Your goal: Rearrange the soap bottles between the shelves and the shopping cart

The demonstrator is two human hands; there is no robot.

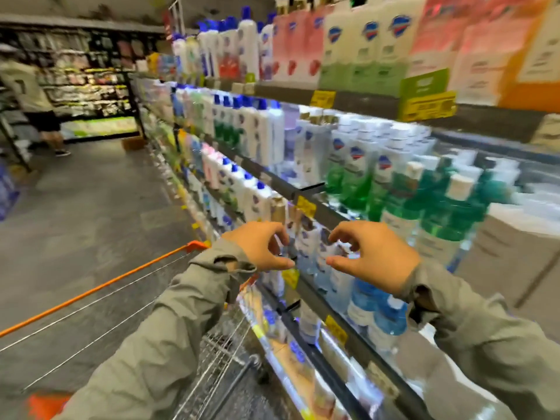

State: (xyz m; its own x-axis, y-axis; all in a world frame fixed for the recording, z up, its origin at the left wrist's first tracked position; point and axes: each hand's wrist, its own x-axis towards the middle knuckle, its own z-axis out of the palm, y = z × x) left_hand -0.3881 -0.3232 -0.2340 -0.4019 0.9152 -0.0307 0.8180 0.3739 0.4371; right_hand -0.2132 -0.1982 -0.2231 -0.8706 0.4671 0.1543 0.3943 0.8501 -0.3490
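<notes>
Plainly, the left hand and the right hand were raised side by side before the shelves, thumbs pointed toward each other. The fingers of both were loosely curved, and nothing was grasped. Soap bottles were seen standing in rows on the shelves, some just behind the gap between the hands. The orange-rimmed cart was seen at lower left, under the left sleeve. The frame was blurred.

grey floor, lit far display rack
</notes>
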